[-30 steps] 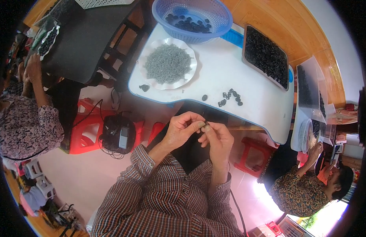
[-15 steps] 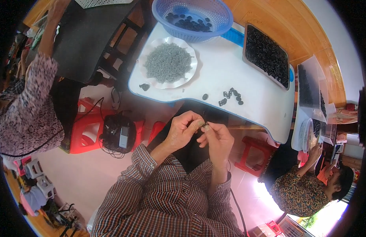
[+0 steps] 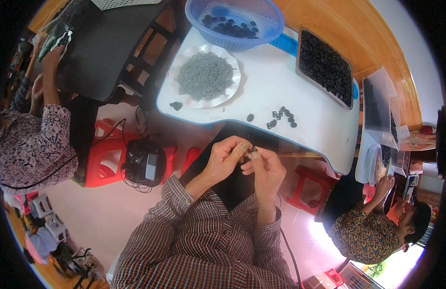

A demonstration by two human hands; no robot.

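Observation:
Above my lap, just off the near edge of the white table (image 3: 281, 86), both hands meet fingertip to fingertip. My left hand (image 3: 224, 159) pinches with thumb and forefinger, and my right hand (image 3: 267, 169) pinches from the other side. Between them is a small dark piece (image 3: 253, 150), mostly covered by the fingers, its kind too small to tell. On the tabletop ahead lie several small black pieces (image 3: 281, 115), some squarish with holes, others round. A lone round black piece (image 3: 250, 117) sits left of them. A scalloped white plate (image 3: 236, 79) carries a heap of thin grey pieces (image 3: 205, 77).
A blue perforated basket (image 3: 271, 24) with black discs stands at the back, and a tray (image 3: 349, 103) full of black pieces at the right. One dark lump (image 3: 176, 106) lies near the left corner. Co-workers sit at left (image 3: 32, 149) and right (image 3: 367, 233). Red stools (image 3: 312, 190) flank me.
My hands keep their pinch and have shifted only slightly, the right one a little to the right. The left co-worker's arm has swung lower, and a clear bag now shows by that hand.

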